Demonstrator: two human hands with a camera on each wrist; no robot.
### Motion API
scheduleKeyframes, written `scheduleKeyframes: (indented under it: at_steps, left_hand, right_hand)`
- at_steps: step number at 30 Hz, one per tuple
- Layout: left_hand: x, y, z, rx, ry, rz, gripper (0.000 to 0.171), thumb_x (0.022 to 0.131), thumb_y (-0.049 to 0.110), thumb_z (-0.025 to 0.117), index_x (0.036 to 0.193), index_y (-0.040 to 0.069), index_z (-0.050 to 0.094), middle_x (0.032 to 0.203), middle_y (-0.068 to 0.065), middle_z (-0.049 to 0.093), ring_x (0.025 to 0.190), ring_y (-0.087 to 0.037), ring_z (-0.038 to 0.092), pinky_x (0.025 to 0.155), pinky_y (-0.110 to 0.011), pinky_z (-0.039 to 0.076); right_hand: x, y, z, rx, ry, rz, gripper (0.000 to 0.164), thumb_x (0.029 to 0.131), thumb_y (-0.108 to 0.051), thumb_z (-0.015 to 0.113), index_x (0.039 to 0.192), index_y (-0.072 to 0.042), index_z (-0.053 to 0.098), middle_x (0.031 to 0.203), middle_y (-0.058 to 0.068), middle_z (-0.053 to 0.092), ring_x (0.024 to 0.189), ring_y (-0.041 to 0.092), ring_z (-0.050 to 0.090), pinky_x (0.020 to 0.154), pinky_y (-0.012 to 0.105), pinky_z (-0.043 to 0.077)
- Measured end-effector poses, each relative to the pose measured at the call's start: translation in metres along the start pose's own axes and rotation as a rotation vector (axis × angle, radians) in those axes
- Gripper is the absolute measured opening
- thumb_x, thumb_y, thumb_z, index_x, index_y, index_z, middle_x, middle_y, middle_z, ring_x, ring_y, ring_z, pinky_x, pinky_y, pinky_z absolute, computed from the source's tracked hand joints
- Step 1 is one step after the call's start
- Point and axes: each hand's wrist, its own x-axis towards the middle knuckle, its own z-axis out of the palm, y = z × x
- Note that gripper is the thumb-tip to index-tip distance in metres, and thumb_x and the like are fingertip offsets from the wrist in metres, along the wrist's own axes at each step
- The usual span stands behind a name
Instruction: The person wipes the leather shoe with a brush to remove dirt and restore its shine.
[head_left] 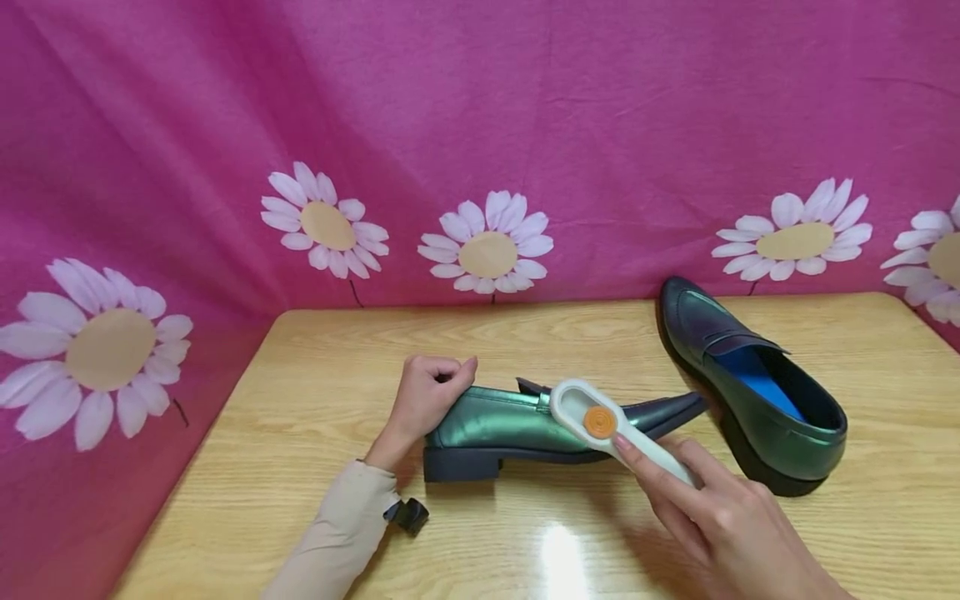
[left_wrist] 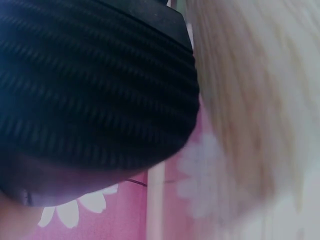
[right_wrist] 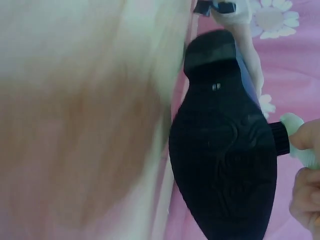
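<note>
A shiny green-to-purple loafer (head_left: 495,421) lies across the middle in the head view, heel to the left and toe to the right. My left hand (head_left: 427,396) grips it at the heel, with fingers curled over the opening's rim and partly hidden. In my right hand (head_left: 731,508) is a brush with a pale mint handle (head_left: 660,458) and an orange round button; it lies against the loafer's side. The right wrist view shows its black ribbed head (right_wrist: 281,139) beside the dark sole (right_wrist: 225,135). Close up, a black ribbed sole (left_wrist: 95,90) fills much of the left wrist view.
A second matching loafer (head_left: 780,442) with a blue insole stands at the right on the wooden table (head_left: 360,342). Its toe reaches the back edge, by a pink cloth (head_left: 600,125) with daisies. A small black device (head_left: 408,515) is on the left sleeve's cuff.
</note>
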Motion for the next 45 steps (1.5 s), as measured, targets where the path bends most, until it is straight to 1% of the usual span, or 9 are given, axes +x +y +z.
scheduleKeyframes:
  at_steps: [4, 9, 13, 19, 24, 29, 34, 39, 45]
  left_hand:
    - [0.001, 0.000, 0.002, 0.013, 0.011, 0.018, 0.049, 0.089, -0.006, 0.060, 0.045, 0.004, 0.040, 0.051, 0.007, 0.032, 0.048, -0.001, 0.026, 0.051, -0.021, 0.019]
    - [0.001, 0.000, 0.004, 0.019, 0.016, 0.027, 0.048, 0.089, -0.005, 0.060, 0.046, 0.005, 0.041, 0.051, 0.007, 0.032, 0.048, -0.001, 0.026, 0.051, -0.021, 0.020]
    - [-0.001, 0.000, 0.004, 0.036, 0.030, 0.025, 0.048, 0.089, -0.006, 0.059, 0.046, 0.004, 0.042, 0.051, 0.007, 0.031, 0.048, -0.002, 0.027, 0.051, -0.021, 0.020]
    - [-0.006, 0.000, 0.003, 0.069, 0.054, 0.031, 0.047, 0.088, -0.007, 0.060, 0.046, 0.004, 0.043, 0.051, 0.007, 0.030, 0.048, -0.002, 0.027, 0.051, -0.021, 0.020]
    - [-0.005, 0.002, 0.003, 0.062, 0.032, 0.043, 0.047, 0.089, -0.006, 0.059, 0.047, 0.004, 0.042, 0.052, 0.008, 0.028, 0.048, -0.002, 0.025, 0.052, -0.021, 0.019]
    - [-0.004, 0.002, 0.004, 0.065, 0.034, 0.036, 0.047, 0.089, -0.006, 0.059, 0.047, 0.004, 0.042, 0.051, 0.008, 0.028, 0.047, -0.001, 0.025, 0.051, -0.021, 0.019]
    - [-0.004, 0.002, 0.004, 0.066, 0.041, 0.028, 0.047, 0.089, -0.006, 0.059, 0.046, 0.004, 0.041, 0.051, 0.007, 0.027, 0.047, -0.002, 0.024, 0.051, -0.021, 0.019]
    - [-0.003, 0.000, 0.003, 0.051, 0.054, 0.017, 0.048, 0.090, -0.005, 0.059, 0.047, 0.006, 0.040, 0.051, 0.007, 0.027, 0.047, -0.002, 0.025, 0.051, -0.021, 0.019]
    - [-0.005, -0.002, 0.003, 0.034, 0.036, 0.041, 0.048, 0.091, -0.005, 0.058, 0.047, 0.006, 0.040, 0.051, 0.008, 0.028, 0.047, -0.002, 0.026, 0.051, -0.021, 0.020]
  right_hand:
    - [-0.003, -0.004, 0.004, 0.070, -0.044, -0.022, 0.050, 0.102, -0.046, 0.029, 0.137, -0.023, 0.055, 0.115, 0.005, 0.056, 0.063, -0.003, 0.049, 0.054, 0.010, 0.043]
    - [-0.005, -0.005, 0.003, 0.074, -0.080, -0.016, 0.051, 0.102, -0.048, 0.027, 0.139, -0.025, 0.053, 0.117, 0.003, 0.053, 0.060, -0.009, 0.041, 0.051, 0.006, 0.039]
    - [-0.004, -0.001, 0.001, 0.033, -0.002, -0.024, 0.048, 0.103, -0.044, 0.029, 0.134, -0.022, 0.058, 0.108, 0.002, 0.056, 0.061, -0.002, 0.048, 0.052, 0.010, 0.043]
    - [-0.003, 0.007, -0.001, -0.005, 0.106, 0.057, 0.048, 0.103, -0.046, 0.032, 0.130, -0.020, 0.062, 0.082, -0.008, 0.044, 0.059, -0.002, 0.033, 0.050, 0.010, 0.031]
    - [-0.006, 0.003, 0.002, 0.011, 0.078, 0.003, 0.047, 0.102, -0.045, 0.033, 0.129, -0.019, 0.062, 0.088, -0.005, 0.051, 0.063, 0.001, 0.045, 0.051, 0.011, 0.040]
    - [-0.010, -0.008, 0.009, 0.059, 0.010, -0.040, 0.048, 0.103, -0.042, 0.029, 0.133, -0.019, 0.059, 0.087, -0.007, 0.046, 0.060, -0.003, 0.037, 0.048, 0.006, 0.034]
    - [-0.008, -0.004, 0.007, 0.014, 0.060, -0.001, 0.047, 0.103, -0.043, 0.030, 0.132, -0.020, 0.060, 0.088, -0.004, 0.050, 0.057, 0.001, 0.041, 0.045, 0.010, 0.035]
    - [-0.002, 0.004, 0.000, -0.065, 0.095, 0.066, 0.049, 0.103, -0.046, 0.029, 0.132, -0.022, 0.060, 0.082, -0.004, 0.046, 0.056, 0.000, 0.033, 0.045, 0.013, 0.032]
    - [-0.002, 0.009, -0.001, -0.030, 0.144, 0.089, 0.048, 0.102, -0.047, 0.033, 0.129, -0.020, 0.063, 0.081, -0.006, 0.045, 0.057, 0.000, 0.036, 0.048, 0.014, 0.035]
